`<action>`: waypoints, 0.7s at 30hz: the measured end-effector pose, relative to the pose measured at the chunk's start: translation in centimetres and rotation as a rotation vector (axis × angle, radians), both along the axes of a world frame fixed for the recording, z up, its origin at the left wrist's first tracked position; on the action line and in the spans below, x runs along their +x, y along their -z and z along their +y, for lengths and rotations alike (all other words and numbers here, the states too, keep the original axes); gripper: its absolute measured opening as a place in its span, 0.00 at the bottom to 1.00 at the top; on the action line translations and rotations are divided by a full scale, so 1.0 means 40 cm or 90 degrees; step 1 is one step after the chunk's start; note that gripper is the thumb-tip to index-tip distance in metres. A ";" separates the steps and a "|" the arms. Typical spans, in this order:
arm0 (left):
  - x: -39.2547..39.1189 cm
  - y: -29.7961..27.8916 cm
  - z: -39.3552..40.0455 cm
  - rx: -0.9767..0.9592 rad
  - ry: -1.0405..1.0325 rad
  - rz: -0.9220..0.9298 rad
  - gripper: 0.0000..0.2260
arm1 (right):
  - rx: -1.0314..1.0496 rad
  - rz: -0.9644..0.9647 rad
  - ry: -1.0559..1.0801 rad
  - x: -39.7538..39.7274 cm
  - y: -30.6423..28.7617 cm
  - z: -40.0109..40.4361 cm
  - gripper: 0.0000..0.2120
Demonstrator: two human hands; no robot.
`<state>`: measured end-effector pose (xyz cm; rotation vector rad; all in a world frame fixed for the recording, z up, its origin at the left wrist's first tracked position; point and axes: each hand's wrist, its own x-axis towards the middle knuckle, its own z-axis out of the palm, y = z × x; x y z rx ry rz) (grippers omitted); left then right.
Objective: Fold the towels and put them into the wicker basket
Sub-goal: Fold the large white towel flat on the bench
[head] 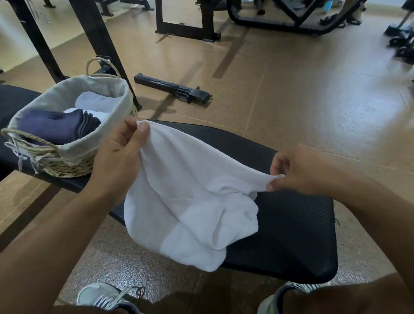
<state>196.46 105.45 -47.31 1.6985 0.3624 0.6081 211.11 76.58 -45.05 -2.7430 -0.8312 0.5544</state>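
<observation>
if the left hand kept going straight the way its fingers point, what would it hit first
Probably nothing on the bench: the left hand, pinching the white terry towel, points up and away past the lined wicker basket, towards the black metal bar on the floor. Depth is unclear.

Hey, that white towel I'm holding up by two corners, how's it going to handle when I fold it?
Probably floppy: the white towel sags between the left hand and right hand. Likely light, since fingertip pinches hold it up. Its loose lower end is bunched on the black bench, so it may need flattening first.
</observation>
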 end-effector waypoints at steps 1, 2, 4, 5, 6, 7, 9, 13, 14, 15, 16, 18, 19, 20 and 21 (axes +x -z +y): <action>-0.002 -0.002 0.001 0.003 0.002 -0.006 0.07 | 0.008 0.029 -0.013 0.000 -0.001 -0.004 0.12; -0.003 -0.003 0.004 0.003 -0.008 -0.007 0.07 | 0.028 0.071 -0.026 -0.001 -0.003 -0.009 0.14; -0.004 0.008 0.016 0.007 -0.069 0.016 0.09 | 0.121 0.172 -0.054 -0.006 -0.011 -0.019 0.17; -0.003 0.018 0.029 0.006 -0.106 0.049 0.09 | 0.184 0.213 -0.065 -0.013 -0.020 -0.020 0.18; -0.004 0.026 0.041 -0.001 -0.133 0.093 0.10 | 0.244 0.244 -0.075 -0.023 -0.032 -0.019 0.19; -0.004 0.038 0.056 -0.017 -0.137 0.149 0.11 | 0.292 0.274 -0.087 -0.038 -0.047 -0.013 0.19; -0.013 0.051 0.075 -0.064 -0.077 0.262 0.12 | 0.326 0.378 -0.141 -0.081 -0.078 0.008 0.16; -0.071 0.037 0.066 -0.069 0.301 0.518 0.09 | 0.070 0.607 -0.408 -0.210 -0.117 0.061 0.10; -0.088 0.025 0.057 -0.072 0.412 0.570 0.07 | -0.006 0.602 -0.476 -0.237 -0.119 0.068 0.11; -0.102 0.016 0.049 -0.084 0.496 0.603 0.07 | -0.051 0.577 -0.530 -0.256 -0.122 0.072 0.12; -0.110 0.011 0.041 -0.096 0.536 0.605 0.07 | -0.065 0.555 -0.559 -0.268 -0.124 0.074 0.12; -0.106 0.012 0.023 -0.114 0.492 0.516 0.06 | -0.027 0.544 -0.511 -0.264 -0.130 0.067 0.08; -0.100 0.014 0.013 -0.121 0.431 0.442 0.06 | 0.004 0.534 -0.455 -0.249 -0.131 0.058 0.06; -0.091 0.019 0.006 -0.123 0.347 0.369 0.06 | 0.038 0.502 -0.390 -0.225 -0.125 0.047 0.05; -0.079 0.026 0.004 -0.126 0.243 0.308 0.08 | 0.071 0.442 -0.317 -0.192 -0.115 0.034 0.05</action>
